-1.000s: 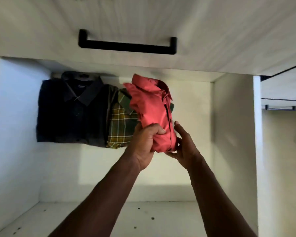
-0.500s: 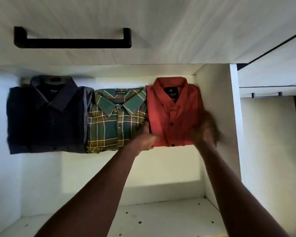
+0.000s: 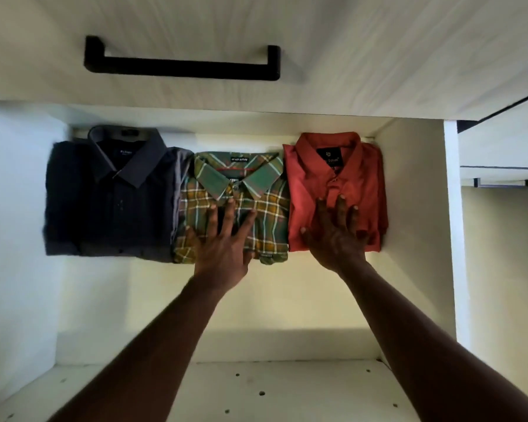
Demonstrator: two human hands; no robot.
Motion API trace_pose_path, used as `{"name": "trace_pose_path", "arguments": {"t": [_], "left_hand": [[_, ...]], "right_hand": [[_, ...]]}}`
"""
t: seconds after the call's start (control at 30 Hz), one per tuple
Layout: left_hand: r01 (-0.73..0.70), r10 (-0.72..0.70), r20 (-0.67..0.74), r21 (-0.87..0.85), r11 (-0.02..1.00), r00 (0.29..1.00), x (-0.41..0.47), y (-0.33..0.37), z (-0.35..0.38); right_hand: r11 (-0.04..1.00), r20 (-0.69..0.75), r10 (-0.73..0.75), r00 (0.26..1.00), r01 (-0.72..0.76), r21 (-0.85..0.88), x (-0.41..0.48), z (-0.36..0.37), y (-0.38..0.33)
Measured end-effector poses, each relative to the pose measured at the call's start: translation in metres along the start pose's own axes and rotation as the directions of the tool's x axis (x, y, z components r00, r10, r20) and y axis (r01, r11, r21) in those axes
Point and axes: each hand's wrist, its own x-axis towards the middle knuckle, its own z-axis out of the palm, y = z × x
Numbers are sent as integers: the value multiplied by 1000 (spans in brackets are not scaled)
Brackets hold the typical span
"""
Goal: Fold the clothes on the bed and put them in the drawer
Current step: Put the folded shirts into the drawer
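Note:
Three folded shirts lie side by side at the back of the open white drawer (image 3: 415,208). A dark navy shirt (image 3: 110,196) is on the left, a green and yellow plaid shirt (image 3: 265,208) in the middle, a red shirt (image 3: 369,181) on the right against the drawer's side wall. My left hand (image 3: 223,242) rests flat on the plaid shirt with fingers spread. My right hand (image 3: 336,229) lies flat on the red shirt, fingers apart. Neither hand grips anything.
Above the drawer a white front panel carries a black bar handle (image 3: 180,62). The drawer's bare white floor (image 3: 195,306) stretches in front of the shirts. A white panel with small holes (image 3: 272,391) runs along the near edge. Another cabinet with a handle (image 3: 500,182) stands at right.
One second ago both hands held the red shirt up above the drawer. It now lies flat at the right of the row, and both hands have opened and press flat on the plaid and red shirts.

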Motion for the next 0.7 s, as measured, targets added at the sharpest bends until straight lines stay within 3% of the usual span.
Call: {"name": "trace_pose_path", "arguments": {"t": [0.17, 0.27, 0.37, 0.5, 0.6, 0.7], "left_hand": [[-44, 44, -1, -27, 999, 999, 8, -8, -12], [12, -12, 4, -231, 973, 1000, -24, -9, -30], [-38, 74, 76, -399, 916, 994, -91, -8, -55], [-127, 229, 182, -447, 886, 956, -196, -25, -63], [-299, 330, 80, -269, 916, 941, -251, -48, -33], [-366, 366, -23, -70, 928, 931, -285, -83, 11]], "right_hand": [[998, 30, 17, 999, -18, 53, 5, -11, -5], [979, -17, -15, 1000, 18, 204, -19, -24, -18], [907, 62, -179, 982, 140, 397, -85, -39, -40], [799, 260, -474, 841, 288, 528, -201, -24, -53], [867, 355, -479, 803, 370, 333, -264, 15, -53], [807, 158, -579, 800, 589, -26, -295, 57, -47]]}}
